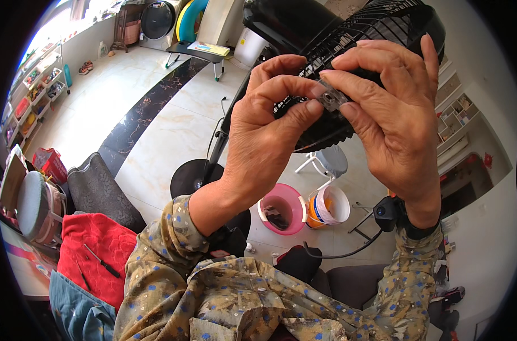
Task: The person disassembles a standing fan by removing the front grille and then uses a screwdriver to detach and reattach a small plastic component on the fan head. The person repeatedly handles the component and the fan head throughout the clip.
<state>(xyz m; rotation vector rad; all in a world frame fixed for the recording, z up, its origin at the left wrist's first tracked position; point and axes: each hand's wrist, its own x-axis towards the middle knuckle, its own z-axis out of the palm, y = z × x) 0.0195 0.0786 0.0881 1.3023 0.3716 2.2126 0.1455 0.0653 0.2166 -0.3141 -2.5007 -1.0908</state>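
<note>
Between the fingertips of both hands is a small clear plastic part (pixel 330 99) with a round hole. My left hand (pixel 275 115) pinches its left side with thumb and index finger. My right hand (pixel 386 98) grips its right side and upper edge. Directly behind the hands stands a black pedestal fan, its wire grille (pixel 369 25) tilted and its black motor housing (pixel 288 21) at upper left. The fan's pole leads down to a round black base (pixel 196 174). Fingers hide part of the clear piece. Two screwdrivers (pixel 105 264) lie on a red cloth (pixel 94 230) at lower left.
Below the hands stand a pink bucket (pixel 284 204) holding dark items, a white bucket (pixel 339 204) and a grey-topped stool (pixel 331 160). A padded stool (pixel 32 204) is at the left. Farther off is a low black folding table (pixel 194 51). A small camera (pixel 384 212) sits at my right wrist.
</note>
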